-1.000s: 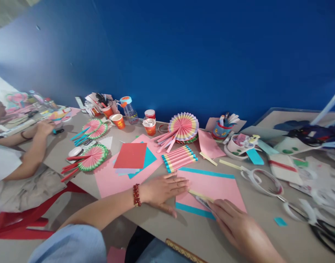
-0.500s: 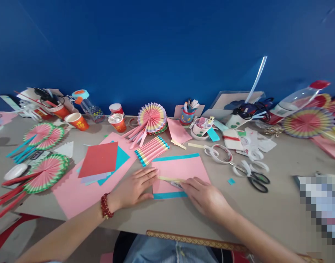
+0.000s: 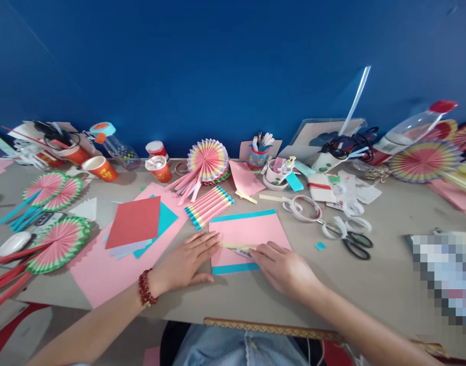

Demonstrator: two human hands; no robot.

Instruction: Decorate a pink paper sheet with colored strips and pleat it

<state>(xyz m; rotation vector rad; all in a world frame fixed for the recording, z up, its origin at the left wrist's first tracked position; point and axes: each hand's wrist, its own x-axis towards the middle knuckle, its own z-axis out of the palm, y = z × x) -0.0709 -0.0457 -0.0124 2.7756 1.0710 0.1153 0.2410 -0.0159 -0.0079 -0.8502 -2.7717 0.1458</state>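
Observation:
A pink sheet with blue strips along its far and near edges lies in front of me. Across its middle runs a thin pale yellow strip. My left hand lies flat at the sheet's left edge, fingertips on the strip's left end. At the strip's other end, my right hand presses down with its fingers bent together. A slim pale pointed tool sticks out from under those fingers; its exact kind is unclear. Beyond my left hand sits a pleated pink, yellow and blue paper piece.
Red, blue and pink paper is stacked on the left, beside folded paper fans. Scissors and tape rolls lie on the right. Cups, a pen pot and a tilted bottle line the blue wall.
The view has shifted slightly. Both hands stay almost in place on the pink sheet, and the yellow strip still lies between them.

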